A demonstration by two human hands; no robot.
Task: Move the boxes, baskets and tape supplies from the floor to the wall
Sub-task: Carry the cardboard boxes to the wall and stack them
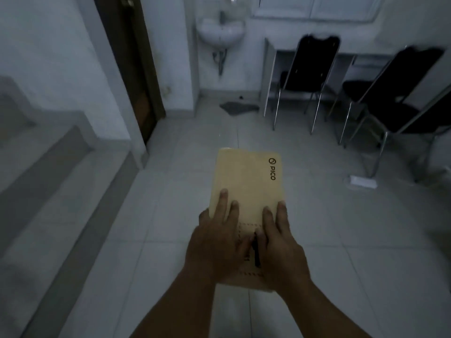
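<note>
A flat tan cardboard box (246,181) printed with "PICO" hangs above the tiled floor in front of me, its long side pointing away. Both hands hold its near end. My left hand (217,242) lies on the top's left part, fingers spread, with one finger over the left edge. On the right part rests my right hand (280,247), fingers pointing forward. Both thumbs are hidden. A short black mark or object shows between the hands; I cannot tell which.
A wall sink (220,30) hangs straight ahead with a dark mat (239,108) on the floor below it. Two black chairs (310,67) (400,93) stand at the right by a white counter. A dark door (131,69) and a stepped ledge (48,167) are left. A small white item (363,182) lies at right.
</note>
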